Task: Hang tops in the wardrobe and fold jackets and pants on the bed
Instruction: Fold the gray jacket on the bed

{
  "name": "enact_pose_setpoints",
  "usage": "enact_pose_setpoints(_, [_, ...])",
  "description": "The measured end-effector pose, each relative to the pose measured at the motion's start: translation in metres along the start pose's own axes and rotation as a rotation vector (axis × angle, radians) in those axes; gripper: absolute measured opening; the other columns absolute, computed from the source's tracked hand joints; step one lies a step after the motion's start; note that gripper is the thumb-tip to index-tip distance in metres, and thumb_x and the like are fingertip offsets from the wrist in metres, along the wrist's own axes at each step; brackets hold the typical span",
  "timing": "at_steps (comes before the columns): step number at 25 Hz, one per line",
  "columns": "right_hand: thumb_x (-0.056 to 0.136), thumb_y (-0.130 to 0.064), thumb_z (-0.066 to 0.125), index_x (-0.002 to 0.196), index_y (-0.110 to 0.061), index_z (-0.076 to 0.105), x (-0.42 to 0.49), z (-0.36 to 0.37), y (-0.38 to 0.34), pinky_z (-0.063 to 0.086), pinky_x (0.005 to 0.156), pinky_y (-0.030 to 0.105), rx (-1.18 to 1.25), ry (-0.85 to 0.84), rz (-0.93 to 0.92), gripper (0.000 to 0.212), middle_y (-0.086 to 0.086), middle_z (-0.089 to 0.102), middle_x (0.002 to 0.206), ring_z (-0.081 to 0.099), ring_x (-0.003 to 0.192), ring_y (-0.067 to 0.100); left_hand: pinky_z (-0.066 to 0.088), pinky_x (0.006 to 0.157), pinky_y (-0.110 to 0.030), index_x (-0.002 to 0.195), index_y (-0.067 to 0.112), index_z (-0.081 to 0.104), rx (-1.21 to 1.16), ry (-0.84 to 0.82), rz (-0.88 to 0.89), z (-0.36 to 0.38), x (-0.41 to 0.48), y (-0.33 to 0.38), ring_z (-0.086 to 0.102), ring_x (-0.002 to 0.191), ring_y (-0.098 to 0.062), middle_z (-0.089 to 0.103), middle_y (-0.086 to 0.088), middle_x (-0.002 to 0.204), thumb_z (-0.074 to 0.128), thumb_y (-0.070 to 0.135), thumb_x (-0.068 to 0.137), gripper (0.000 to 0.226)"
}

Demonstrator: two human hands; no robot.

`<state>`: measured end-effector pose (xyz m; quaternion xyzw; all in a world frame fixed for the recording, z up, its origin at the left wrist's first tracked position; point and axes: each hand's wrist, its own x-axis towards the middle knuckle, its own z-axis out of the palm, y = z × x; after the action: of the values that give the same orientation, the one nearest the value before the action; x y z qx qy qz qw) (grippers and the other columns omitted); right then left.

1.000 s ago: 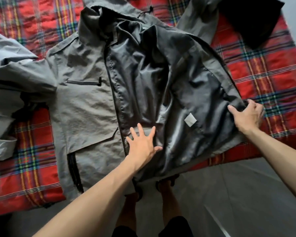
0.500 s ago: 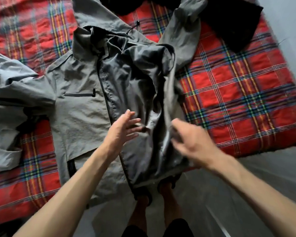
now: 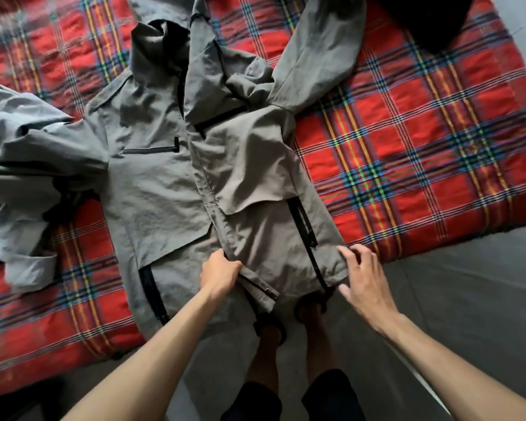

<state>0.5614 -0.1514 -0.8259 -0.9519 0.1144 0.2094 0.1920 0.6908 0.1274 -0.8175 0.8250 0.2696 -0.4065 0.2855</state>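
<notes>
- Red plaid bed [image 3: 422,147]; grey floor [image 3: 456,299] alongside.
- Grey jacket [image 3: 164,192] lies front-up on the bed, collar far, hem at the near edge.
- Left hand [image 3: 220,273] grips its front edge; right hand [image 3: 363,278] by the hem, fingers [image 3: 351,255] spread.

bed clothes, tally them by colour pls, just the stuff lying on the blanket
grey: 1, the jacket, spread out flat
black: 1, a garment at the far right corner, kind unclear
total: 2
</notes>
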Motion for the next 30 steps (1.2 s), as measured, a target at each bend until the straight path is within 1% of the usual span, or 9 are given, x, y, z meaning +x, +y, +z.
enact_pose_setpoints(3, [0.07, -0.001, 0.068, 0.133, -0.019, 0.048, 0.003, -0.003, -0.001, 0.05, 0.076, 0.04, 0.184, -0.013, 0.064, 0.068, 0.004, 0.048, 0.123, 0.059, 0.096, 0.032, 0.059, 0.058, -0.038, 0.093, 0.006, 0.064, -0.436, -0.069, -0.015, -0.002, -0.005, 0.001, 0.067, 0.07, -0.026, 0.07, -0.019, 0.087, 0.047, -0.009, 0.079, 0.026])
enact_pose_setpoints(6, [0.073, 0.008, 0.045, 0.119, -0.023, 0.051, -0.003, -0.009, -0.005, 0.044, 0.064, 0.037, 0.353, 0.058, 0.166, 0.056, 0.006, 0.066, 0.101, 0.062, 0.083, 0.035, 0.052, 0.072, -0.037, 0.096, 0.007, 0.067, -0.661, -0.083, 0.069, -0.008, -0.011, -0.002, 0.066, 0.076, -0.026, 0.073, -0.009, 0.084, 0.041, -0.018, 0.074, 0.042])
enact_pose_setpoints(9, [0.076, 0.003, 0.037, 0.115, -0.024, 0.041, -0.035, -0.007, 0.01, 0.035, 0.058, 0.035, 0.228, 0.006, 0.106, 0.048, 0.015, 0.068, 0.089, 0.061, 0.071, 0.041, 0.054, 0.064, -0.025, 0.095, 0.011, 0.065, -0.521, -0.145, 0.11, -0.006, -0.018, -0.019, 0.067, 0.071, -0.013, 0.074, 0.005, 0.078, 0.047, -0.016, 0.078, 0.036])
enact_pose_setpoints(12, [0.082, -0.001, 0.05, 0.121, -0.028, 0.038, -0.041, -0.009, 0.021, 0.04, 0.066, 0.037, 0.247, -0.205, 0.272, 0.049, 0.004, 0.06, 0.112, 0.061, 0.089, 0.035, 0.059, 0.068, -0.037, 0.1, 0.009, 0.06, -0.464, -0.157, 0.059, 0.004, -0.023, -0.025, 0.07, 0.083, -0.025, 0.073, -0.006, 0.092, 0.056, -0.005, 0.081, 0.023])
enact_pose_setpoints(15, [0.078, 0.003, 0.056, 0.122, -0.031, 0.041, -0.017, -0.006, 0.018, 0.048, 0.088, 0.04, 0.485, -0.253, 0.329, 0.058, -0.003, 0.053, 0.124, 0.057, 0.107, 0.023, 0.053, 0.06, -0.031, 0.096, 0.014, 0.054, -0.505, -0.13, 0.023, 0.011, -0.026, -0.021, 0.066, 0.074, -0.021, 0.066, -0.008, 0.089, 0.055, 0.008, 0.091, 0.008])
enact_pose_setpoints(18, [0.083, 0.006, 0.056, 0.119, -0.028, 0.049, -0.002, -0.004, 0.013, 0.049, 0.088, 0.041, 0.789, -0.112, 0.522, 0.05, 0.006, 0.063, 0.115, 0.061, 0.102, 0.023, 0.057, 0.079, -0.044, 0.091, 0.024, 0.058, -0.331, -0.032, 0.064, 0.013, -0.021, -0.029, 0.069, 0.086, -0.022, 0.071, -0.005, 0.095, 0.068, 0.025, 0.082, 0.014])
enact_pose_setpoints(22, [0.086, -0.012, 0.065, 0.117, -0.022, 0.054, 0.011, -0.01, -0.005, 0.046, 0.07, 0.036, 0.682, -0.049, 0.472, 0.034, -0.001, 0.064, 0.089, 0.061, 0.079, 0.019, 0.05, 0.079, -0.036, 0.096, 0.018, 0.057, 0.008, 0.151, 0.045, 0.012, -0.02, -0.019, 0.061, 0.09, -0.029, 0.067, -0.004, 0.092, 0.062, 0.026, 0.076, 0.022])
enact_pose_setpoints(25, [0.085, -0.002, 0.058, 0.11, -0.009, 0.062, 0.022, -0.011, 0.001, 0.036, 0.063, 0.033, 0.56, 0.098, 0.454, 0.027, -0.001, 0.052, 0.067, 0.052, 0.067, 0.022, 0.044, 0.071, -0.032, 0.097, 0.014, 0.062, -0.091, 0.054, 0.141, 0.016, -0.018, -0.007, 0.061, 0.088, -0.024, 0.068, -0.003, 0.092, 0.065, 0.018, 0.081, 0.017])
enact_pose_setpoints(30, [0.086, -0.01, 0.064, 0.108, -0.013, 0.052, 0.02, -0.02, 0.003, 0.042, 0.071, 0.036, 0.243, 0.187, 0.307, 0.025, 0.009, 0.053, 0.102, 0.056, 0.088, 0.031, 0.055, 0.076, -0.045, 0.088, 0.013, 0.062, -0.144, 0.038, 0.141, 0.012, -0.006, -0.016, 0.064, 0.085, -0.029, 0.07, -0.006, 0.085, 0.053, 0.024, 0.069, 0.024])
